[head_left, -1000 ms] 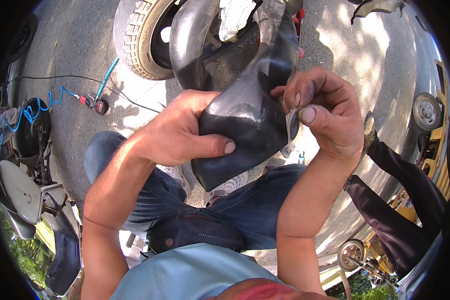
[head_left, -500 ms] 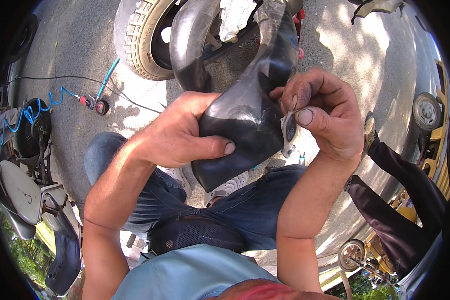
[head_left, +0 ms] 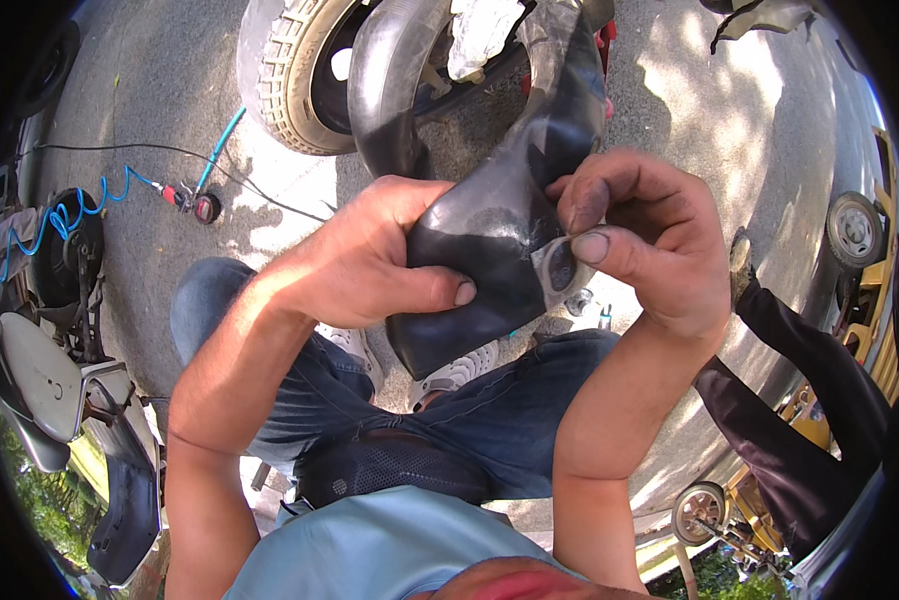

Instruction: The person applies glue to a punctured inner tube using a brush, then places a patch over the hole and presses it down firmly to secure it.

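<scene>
A black rubber inner tube is bent across in front of me, its flattened part over my knees. My left hand is closed round its left side, the thumb pressed on top. At the tube's right edge my right hand pinches a small tube patch, a dark oval on pale, see-through film, between thumb and forefinger. The patch lies against or just over the rubber; whether it sticks there I cannot tell. Its other fingers are curled, and what lies under the tube is hidden.
Ahead stands a wheel with a knobbly tyre, a crumpled white piece beside it. On the ground at left lies an inflator gauge with a blue coiled hose. Another person's dark-trousered leg is at right. A scooter seat shows far left.
My right hand has brought the patch from beside the tube's edge onto or over the rubber, turning it to face up. My left hand keeps its hold.
</scene>
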`<state>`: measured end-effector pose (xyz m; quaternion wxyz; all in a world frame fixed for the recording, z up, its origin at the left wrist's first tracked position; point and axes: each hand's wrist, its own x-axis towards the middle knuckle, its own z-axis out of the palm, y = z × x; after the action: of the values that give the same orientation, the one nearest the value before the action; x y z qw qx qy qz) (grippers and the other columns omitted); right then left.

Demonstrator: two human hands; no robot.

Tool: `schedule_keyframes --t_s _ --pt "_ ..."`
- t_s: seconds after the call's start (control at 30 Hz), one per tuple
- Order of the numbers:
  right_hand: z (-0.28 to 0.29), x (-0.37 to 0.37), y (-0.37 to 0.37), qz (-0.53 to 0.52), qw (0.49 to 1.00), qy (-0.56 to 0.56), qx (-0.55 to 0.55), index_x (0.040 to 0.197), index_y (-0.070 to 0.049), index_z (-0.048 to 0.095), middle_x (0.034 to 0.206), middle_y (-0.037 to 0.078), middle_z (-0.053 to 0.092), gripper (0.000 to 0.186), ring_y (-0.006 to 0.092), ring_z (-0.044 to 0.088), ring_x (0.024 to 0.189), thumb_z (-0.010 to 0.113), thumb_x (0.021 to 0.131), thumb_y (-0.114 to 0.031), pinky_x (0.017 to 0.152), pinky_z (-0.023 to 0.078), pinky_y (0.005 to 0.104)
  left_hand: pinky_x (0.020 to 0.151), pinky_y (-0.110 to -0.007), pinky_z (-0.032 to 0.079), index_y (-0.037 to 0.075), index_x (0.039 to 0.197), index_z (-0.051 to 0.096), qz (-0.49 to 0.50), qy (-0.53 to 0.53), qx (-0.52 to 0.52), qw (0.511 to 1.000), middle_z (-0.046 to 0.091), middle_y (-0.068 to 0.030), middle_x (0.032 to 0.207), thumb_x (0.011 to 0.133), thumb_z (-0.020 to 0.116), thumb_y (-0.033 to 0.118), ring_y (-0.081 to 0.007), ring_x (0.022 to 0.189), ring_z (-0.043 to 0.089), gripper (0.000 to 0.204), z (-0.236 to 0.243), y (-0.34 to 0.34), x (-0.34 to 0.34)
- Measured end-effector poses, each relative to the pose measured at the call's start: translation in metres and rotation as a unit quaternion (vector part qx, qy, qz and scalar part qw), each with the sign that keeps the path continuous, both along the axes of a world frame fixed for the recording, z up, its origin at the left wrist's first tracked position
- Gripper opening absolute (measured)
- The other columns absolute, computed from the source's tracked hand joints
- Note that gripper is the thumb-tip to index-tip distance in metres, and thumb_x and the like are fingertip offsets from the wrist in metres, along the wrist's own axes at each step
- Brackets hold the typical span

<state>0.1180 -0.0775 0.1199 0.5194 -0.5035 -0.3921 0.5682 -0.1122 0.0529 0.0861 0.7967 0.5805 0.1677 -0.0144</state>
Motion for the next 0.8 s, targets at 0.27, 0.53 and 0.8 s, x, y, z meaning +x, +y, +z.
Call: schedule_keyframes --t_s 0.27,0.53,0.8 --pt "-0.021 0.015 -0.003 -0.04 0.991 0.125 0.027 0.099 0.001 0.065 0.095 0.006 0.066 0.027 0.0148 0.064 0.091 0.081 0.079 -0.006 0.088 0.051 0.0279 0.09 -0.029 0.052 -0.004 0.121 0.064 0.018 0.006 -0.05 0.999 0.072 -0.0043 0.108 0.078 0.074 -0.001 -0.0099 0.099 0.063 0.044 -0.001 0.0 0.0" --pt "-0.021 0.016 -0.002 -0.025 0.989 0.146 0.016 0.102 0.002 0.064 0.097 0.006 0.066 0.03 0.0143 0.064 0.091 0.081 0.08 -0.007 0.086 0.05 0.0271 0.092 -0.029 0.052 -0.005 0.121 0.064 0.018 -0.005 -0.048 0.999 0.073 -0.0061 0.11 0.078 0.074 -0.003 -0.0115 0.1 0.065 0.045 -0.004 -0.001 0.002" --pt "-0.013 0.014 -0.003 0.007 0.979 0.143 0.144 0.094 0.001 0.064 0.086 0.01 0.066 0.026 0.018 0.063 0.076 0.081 0.079 -0.011 0.079 0.048 0.0327 0.088 -0.029 0.051 -0.004 0.12 0.063 0.022 -0.016 -0.02 0.999 0.07 -0.0027 0.104 0.08 0.071 -0.002 -0.0078 0.096 0.06 0.04 -0.006 -0.001 0.002"
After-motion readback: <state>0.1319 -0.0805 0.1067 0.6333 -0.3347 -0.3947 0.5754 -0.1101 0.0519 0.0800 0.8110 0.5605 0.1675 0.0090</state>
